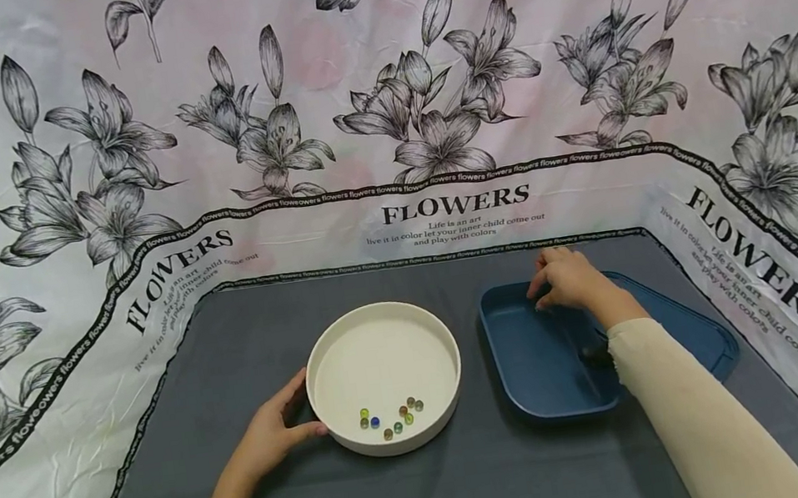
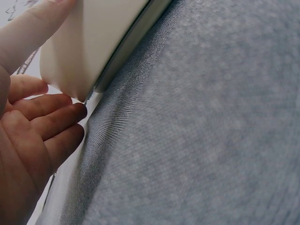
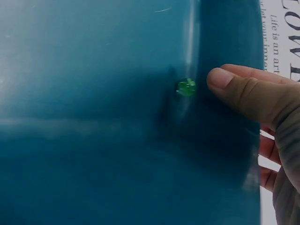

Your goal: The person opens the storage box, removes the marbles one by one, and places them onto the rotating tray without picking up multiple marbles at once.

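My left hand (image 1: 272,434) touches the outer wall of a round cream dish (image 1: 382,352), with the thumb on its near side and the fingers farther round. Several glass marbles lie in the dish's near part, among them a blue marble (image 1: 375,423). Over the back of a blue tray (image 1: 531,366), my right hand (image 1: 571,278) points its thumb and index finger inward, while other fingers show beyond the rim. In the right wrist view a green marble (image 3: 186,87) sits by the tray's wall, just apart from the thumb. That marble is hidden in the head view.
A grey cloth (image 1: 245,345) covers the table beneath the dish and tray. Behind and at the sides stands a white cloth (image 1: 277,240) with printed flowers and lettering. The right sleeve (image 1: 692,404) passes over the tray's near right part.
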The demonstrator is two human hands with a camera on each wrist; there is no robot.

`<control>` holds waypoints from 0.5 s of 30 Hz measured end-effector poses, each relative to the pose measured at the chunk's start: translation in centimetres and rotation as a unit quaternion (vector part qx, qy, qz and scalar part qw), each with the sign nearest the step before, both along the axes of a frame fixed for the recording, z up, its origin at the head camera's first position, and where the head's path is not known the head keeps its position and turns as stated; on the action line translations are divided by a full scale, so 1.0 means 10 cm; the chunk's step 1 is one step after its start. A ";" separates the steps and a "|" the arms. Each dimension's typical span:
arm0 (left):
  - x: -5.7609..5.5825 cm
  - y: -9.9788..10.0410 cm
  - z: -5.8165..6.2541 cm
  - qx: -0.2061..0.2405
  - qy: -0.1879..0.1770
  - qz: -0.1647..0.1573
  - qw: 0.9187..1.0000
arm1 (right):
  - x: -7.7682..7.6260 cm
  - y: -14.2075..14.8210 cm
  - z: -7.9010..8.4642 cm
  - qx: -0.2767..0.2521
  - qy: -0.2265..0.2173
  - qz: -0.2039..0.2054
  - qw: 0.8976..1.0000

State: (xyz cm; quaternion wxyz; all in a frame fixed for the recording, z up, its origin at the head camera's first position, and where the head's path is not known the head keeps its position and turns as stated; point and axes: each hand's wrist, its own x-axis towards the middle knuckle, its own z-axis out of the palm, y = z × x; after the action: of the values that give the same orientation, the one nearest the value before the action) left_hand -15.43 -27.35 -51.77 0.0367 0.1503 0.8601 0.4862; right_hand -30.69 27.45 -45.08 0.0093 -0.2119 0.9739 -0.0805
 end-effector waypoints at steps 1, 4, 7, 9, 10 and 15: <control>0.00 0.00 0.00 -0.001 -0.001 0.000 1.000 | 0.00 0.00 -0.02 0.003 0.002 0.002 1.000; -0.01 0.01 0.00 -0.003 -0.003 -0.001 1.000 | 0.02 0.01 -0.07 0.016 0.006 0.006 1.000; -0.01 0.01 0.00 -0.001 -0.002 -0.004 1.000 | 0.04 0.00 -0.11 0.030 0.011 0.013 0.999; -0.01 0.01 0.00 -0.001 -0.004 -0.005 1.000 | 0.05 -0.01 -0.13 0.038 0.013 0.015 0.999; -0.01 0.01 0.00 -0.001 -0.005 -0.003 1.000 | 0.05 -0.02 -0.14 0.042 0.015 0.017 0.999; -0.01 0.01 -0.02 -0.003 -0.005 0.003 1.000 | 0.04 -0.03 -0.16 0.052 0.028 0.027 0.998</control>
State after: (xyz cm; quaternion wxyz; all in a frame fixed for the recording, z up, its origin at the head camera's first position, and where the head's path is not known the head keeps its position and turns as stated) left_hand -15.56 -27.29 -52.00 0.0403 0.1452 0.8618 0.4843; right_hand -30.28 27.10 -46.65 -0.0051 -0.2397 0.9706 -0.0230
